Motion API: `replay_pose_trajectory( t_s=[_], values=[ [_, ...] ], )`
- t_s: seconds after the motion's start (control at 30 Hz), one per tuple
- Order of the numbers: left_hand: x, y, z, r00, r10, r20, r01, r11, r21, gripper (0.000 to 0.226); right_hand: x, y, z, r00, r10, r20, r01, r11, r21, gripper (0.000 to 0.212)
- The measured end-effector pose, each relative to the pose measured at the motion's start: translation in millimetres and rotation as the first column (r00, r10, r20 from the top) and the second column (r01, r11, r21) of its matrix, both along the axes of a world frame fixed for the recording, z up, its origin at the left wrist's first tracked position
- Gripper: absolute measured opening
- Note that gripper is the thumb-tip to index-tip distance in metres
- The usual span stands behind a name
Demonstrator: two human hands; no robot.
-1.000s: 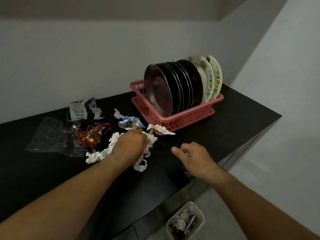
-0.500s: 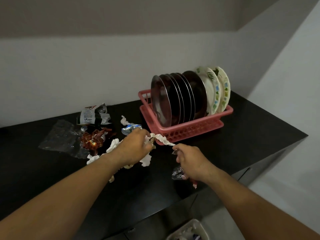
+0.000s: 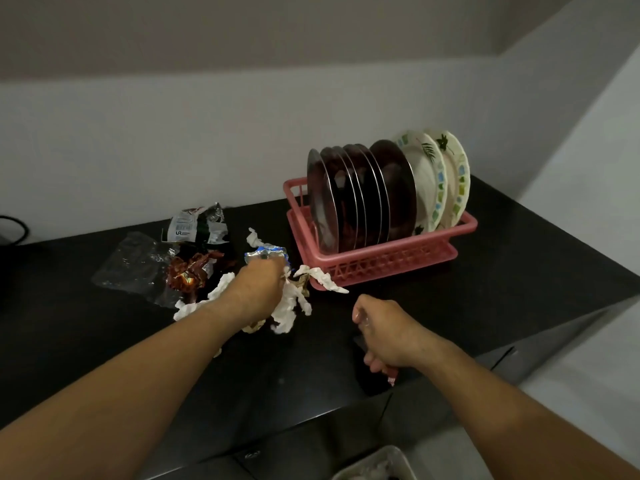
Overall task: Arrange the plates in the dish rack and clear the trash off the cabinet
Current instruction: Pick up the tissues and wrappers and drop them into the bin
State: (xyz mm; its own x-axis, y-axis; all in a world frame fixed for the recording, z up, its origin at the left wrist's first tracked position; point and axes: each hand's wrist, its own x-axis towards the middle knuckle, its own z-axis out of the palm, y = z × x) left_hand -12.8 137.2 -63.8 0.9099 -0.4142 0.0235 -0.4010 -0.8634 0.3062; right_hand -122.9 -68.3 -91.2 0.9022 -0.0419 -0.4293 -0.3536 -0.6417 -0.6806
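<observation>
Trash (image 3: 288, 308) half under left grip (image 3: 258, 289)

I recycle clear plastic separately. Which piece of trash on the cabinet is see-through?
The flat clear bag at the pile's far left. The black-and-white wrapper, brown wrapper, silver foil and white paper are all opaque.

the left hand (image 3: 258, 289) hides its own fingers, so its hold on the tissue (image 3: 289, 306) cannot be told; part of the tissue lies under the wrist. the right hand (image 3: 388, 332) curls round a scrap (image 3: 391, 378), with only a reddish tip showing at its 6 o'clock. the dark plates (image 3: 346, 202) overlap, each hiding the next, so their count is unsure. the wrapper (image 3: 194, 226) print, at 10 o'clock of the left hand, is too small to read. the bin (image 3: 374, 465) is cut by the 6 o'clock edge, the cable (image 3: 14, 230) by the 9 o'clock edge.
</observation>
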Motion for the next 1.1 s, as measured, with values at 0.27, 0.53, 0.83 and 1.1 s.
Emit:
replay_pose_trajectory(
  t_s=[0.27,0.53,0.83,1.1],
  values=[
    [7.2,6.1,-9.7,0.992,-0.022,-0.123,0.015,0.998,-0.062,0.042,11.7,8.2,-1.6,0.964,-0.097,0.247,0.113,0.992,-0.051,0.018],
    [28.6,15.4,-8.4,0.962,-0.133,-0.240,0.146,0.989,0.037,0.019,21.4,18.0,3.7,0.966,-0.187,0.178,0.197,0.980,-0.039,0.010],
    [36.6,21.1,-12.3,0.916,-0.212,-0.339,0.180,0.976,-0.126,0.029,23.4,32.7,3.2,0.944,-0.151,0.295,0.225,0.946,-0.235,0.046],
    [42.7,30.3,-7.9,0.916,-0.173,-0.361,0.129,0.981,-0.144,0.023,28.9,31.9,12.4,0.912,-0.281,0.299,0.327,0.938,-0.115,0.024]
  ],
)
